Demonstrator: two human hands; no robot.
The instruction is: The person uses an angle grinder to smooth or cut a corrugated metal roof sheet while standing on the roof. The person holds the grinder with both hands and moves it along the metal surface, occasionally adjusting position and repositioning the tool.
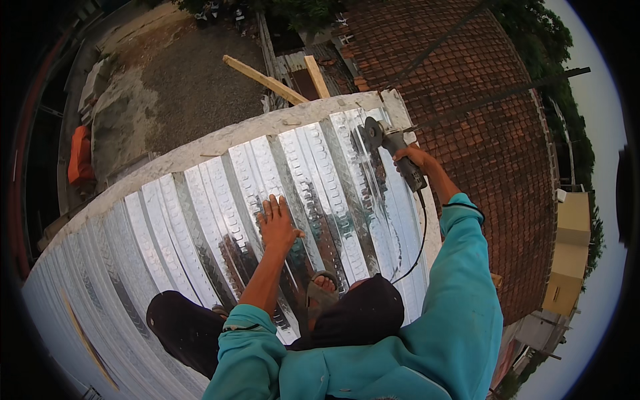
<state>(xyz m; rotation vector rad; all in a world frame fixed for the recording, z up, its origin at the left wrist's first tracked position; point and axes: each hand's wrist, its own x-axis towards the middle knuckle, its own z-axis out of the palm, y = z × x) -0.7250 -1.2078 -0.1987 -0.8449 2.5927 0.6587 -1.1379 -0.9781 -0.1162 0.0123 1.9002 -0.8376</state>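
Observation:
My right hand (415,160) is wrapped round the body of an angle grinder (399,145), out at the far right corner of the metal decking. The grinder's dark disc (373,133) sits close over the end of the ribbed sheet; whether it touches the metal I cannot tell. A black cord (424,230) runs from the tool back toward my knee. Flat on the shiny corrugated metal decking (193,200) rests my left hand (277,227), its fingers spread and nothing in it. Beneath me, a sandalled foot (322,288) stands on the same sheet.
A concrete edge (220,143) borders the decking, with a drop to the gravel ground (200,73) beyond. Wooden beams (267,80) jut up past it. On the right lies a tiled roof (460,113), crossed by a dark bar (507,97). A wood strip (87,340) lies at left.

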